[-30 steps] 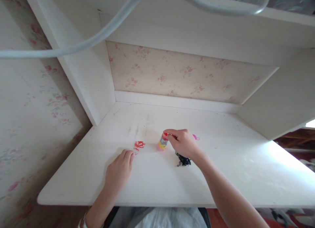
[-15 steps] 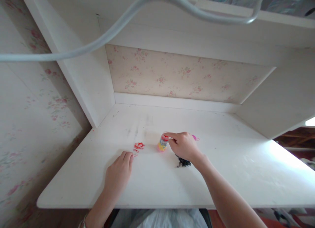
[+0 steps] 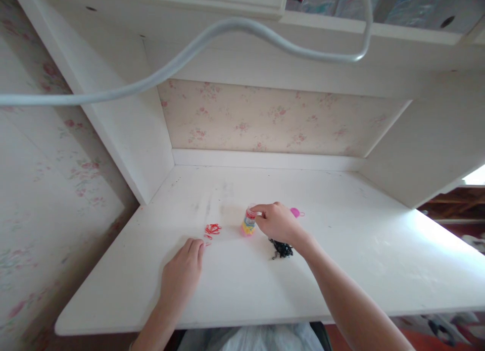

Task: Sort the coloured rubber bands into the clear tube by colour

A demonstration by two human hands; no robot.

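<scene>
Jar (image 3: 248, 222) upright on the white desk (image 3: 242, 285), my landmark; yellow and pink stuff inside. My right hand (image 3: 278, 222) is at the jar's mouth, index finger out over the rim, can't tell if it grips anything. Black bands (image 3: 281, 249) right of the jar, nearer me, partly under that hand. Pink lid (image 3: 294, 212) farther right. Red bands (image 3: 212, 229) left of the jar; left hand (image 3: 184, 267) nearer me, fingertips together on the desk, hold unclear.
</scene>
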